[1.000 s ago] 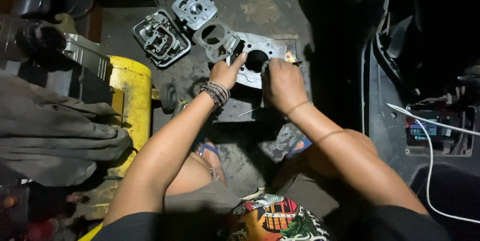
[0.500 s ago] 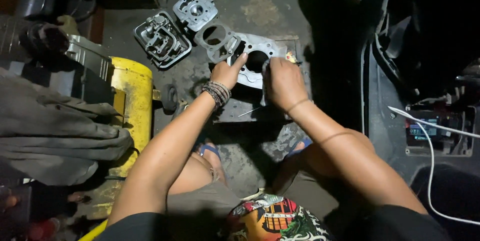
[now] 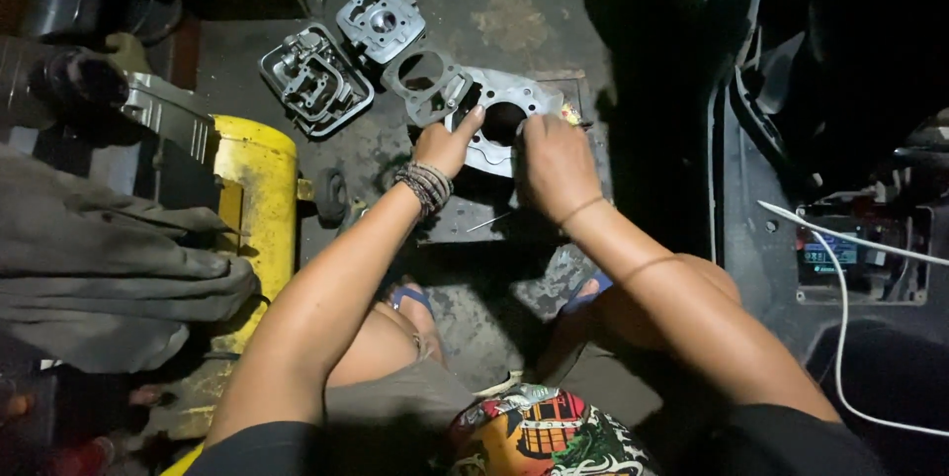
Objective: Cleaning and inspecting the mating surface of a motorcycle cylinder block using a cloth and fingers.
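Note:
A grey metal engine cylinder block (image 3: 514,98) with a round bore lies on a dark slab on the floor. My left hand (image 3: 447,143), with several bracelets on the wrist, grips the block's left edge, thumb up by the bore. My right hand (image 3: 554,165) presses on the block's right side and seems to pinch a small tool whose tip shows near the block's right edge; what it is stays unclear. A flat gasket (image 3: 425,81) overlaps the block's upper left corner.
A finned cylinder head (image 3: 381,23) and a cover casting (image 3: 314,79) lie on the floor behind the gasket. A yellow tank (image 3: 255,194) and grey cloth (image 3: 109,259) sit at left. A white cable (image 3: 840,268) and dark machine parts are at right.
Both hands stay on the cylinder block; the left thumb has shifted slightly toward the bore. Nothing else has visibly moved.

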